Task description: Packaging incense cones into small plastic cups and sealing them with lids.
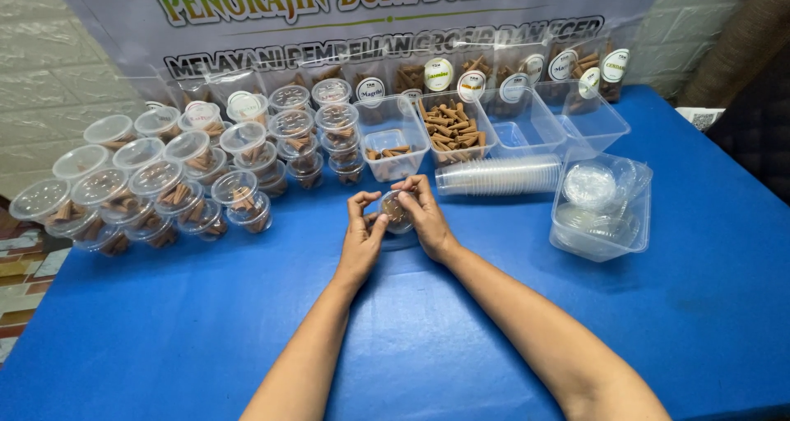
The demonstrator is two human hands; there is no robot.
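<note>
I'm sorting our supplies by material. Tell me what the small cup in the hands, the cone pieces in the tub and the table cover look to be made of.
Small cup, held between left hand and right hand: thin clear plastic, glossy; the brown contents show through.
Cone pieces: matte, tan-brown pressed material, perhaps incense; the look leaves it open.
Table cover: smooth blue sheet with a soft sheen, probably plastic or vinyl.

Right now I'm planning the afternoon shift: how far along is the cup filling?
Done: many lidded cups of brown cones stand stacked at left. In hand: both hands, left hand and right hand, hold one small cup with cones inside. Left: cones remain in two tubs, and a row of empty cups and a tub of lids wait.
</note>
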